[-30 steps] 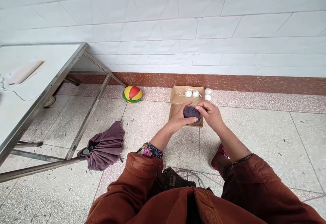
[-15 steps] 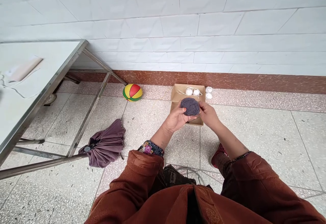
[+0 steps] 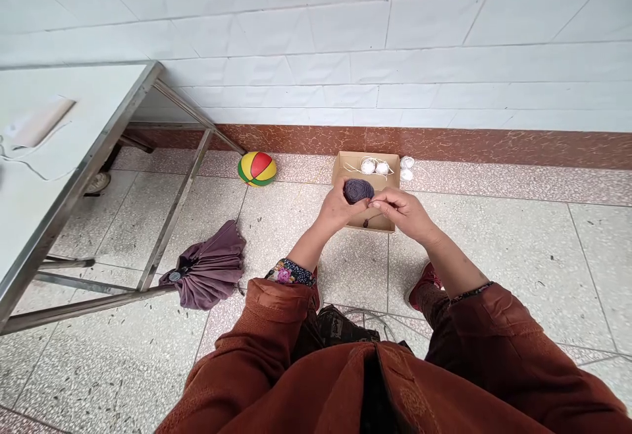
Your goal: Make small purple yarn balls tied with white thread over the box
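Far left of the cardboard box (image 3: pixel 382 224) is the table (image 3: pixel 106 81); nearer the box's left are the folded umbrella (image 3: pixel 212 269) and the striped ball (image 3: pixel 257 169). Over the box, your left hand (image 3: pixel 337 207) curls round the purple yarn ball (image 3: pixel 359 190). It should be light, soft and hardly slippery, so cup its broad sides gently; squeezing may loosen the windings. At its lower right edge, your right hand (image 3: pixel 402 212) presses thumb and finger together, perhaps on a strand too fine to tell.
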Available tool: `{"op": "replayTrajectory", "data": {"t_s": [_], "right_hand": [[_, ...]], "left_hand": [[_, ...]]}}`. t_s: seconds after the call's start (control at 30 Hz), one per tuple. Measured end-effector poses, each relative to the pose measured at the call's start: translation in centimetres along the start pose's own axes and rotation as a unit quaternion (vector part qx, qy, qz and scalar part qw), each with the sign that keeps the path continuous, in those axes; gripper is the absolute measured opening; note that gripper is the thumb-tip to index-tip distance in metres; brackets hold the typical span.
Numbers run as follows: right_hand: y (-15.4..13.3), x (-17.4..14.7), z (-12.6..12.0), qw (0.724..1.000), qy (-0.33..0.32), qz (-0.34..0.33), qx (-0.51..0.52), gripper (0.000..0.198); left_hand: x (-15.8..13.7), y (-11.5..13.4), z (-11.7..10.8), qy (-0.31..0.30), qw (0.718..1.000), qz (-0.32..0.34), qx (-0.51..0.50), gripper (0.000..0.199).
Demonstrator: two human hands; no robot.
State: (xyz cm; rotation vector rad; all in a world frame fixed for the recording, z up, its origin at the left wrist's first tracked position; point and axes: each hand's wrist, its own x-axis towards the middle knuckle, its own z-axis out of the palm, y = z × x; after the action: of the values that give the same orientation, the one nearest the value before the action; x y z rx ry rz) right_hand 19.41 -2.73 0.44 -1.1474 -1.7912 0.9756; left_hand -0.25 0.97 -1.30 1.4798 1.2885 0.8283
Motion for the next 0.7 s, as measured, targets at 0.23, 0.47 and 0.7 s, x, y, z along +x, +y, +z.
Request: {"op": "replayTrajectory", "data": {"t_s": [0.23,0.47,0.7], "right_hand": [[1.5,0.3,-0.4,0.992,0.114,0.022,-0.043,0.027],[1.9,-0.1,0.2,0.999,0.012,0.049,-0.020,0.026],[0.0,-0.3,-0.2,0.998,-0.055,0.026,0.024,0.023]], "left_hand": [[-1.5,0.9,0.1,-0.240,0.944,-0.035,-0.224,0.068],[-1.0,1.2,0.5,-0.159,0.887,-0.074,-0.427,0.065],[0.5,-0.1,0.5,0.049,0.994,-0.019,-0.101,0.056]]}}
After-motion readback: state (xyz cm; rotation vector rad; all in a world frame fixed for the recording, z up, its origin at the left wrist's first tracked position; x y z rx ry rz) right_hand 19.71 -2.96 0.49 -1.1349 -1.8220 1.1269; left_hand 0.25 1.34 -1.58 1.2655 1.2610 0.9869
